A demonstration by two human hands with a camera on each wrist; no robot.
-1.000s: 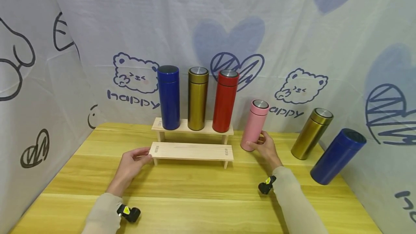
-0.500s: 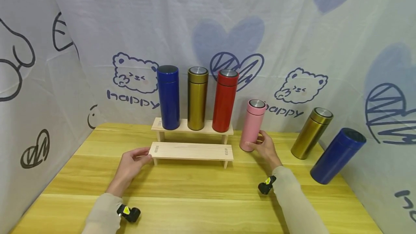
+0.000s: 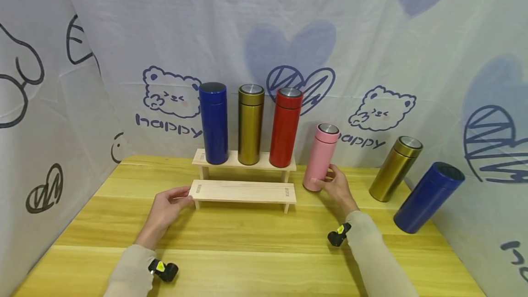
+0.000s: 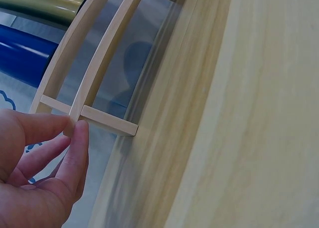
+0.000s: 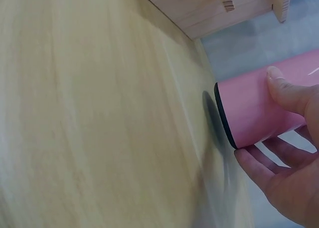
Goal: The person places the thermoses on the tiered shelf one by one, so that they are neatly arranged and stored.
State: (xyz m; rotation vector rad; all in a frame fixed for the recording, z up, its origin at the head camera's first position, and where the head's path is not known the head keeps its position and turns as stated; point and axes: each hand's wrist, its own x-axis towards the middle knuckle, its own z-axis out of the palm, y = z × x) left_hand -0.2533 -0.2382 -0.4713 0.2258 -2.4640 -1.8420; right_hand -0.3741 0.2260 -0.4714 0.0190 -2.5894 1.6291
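Pink bottle [image 3: 321, 157], right hand [image 3: 339, 188] gripping, steel lid [image 3: 328, 128] only in head view; left hand [image 3: 164, 207] pinching shelf [image 3: 243, 191]

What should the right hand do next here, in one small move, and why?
Probably raise the pink bottle and bring it left over the lower shelf: the right hand grips it near its base, the left hand pinches that shelf's left end, and three bottles line the upper shelf.
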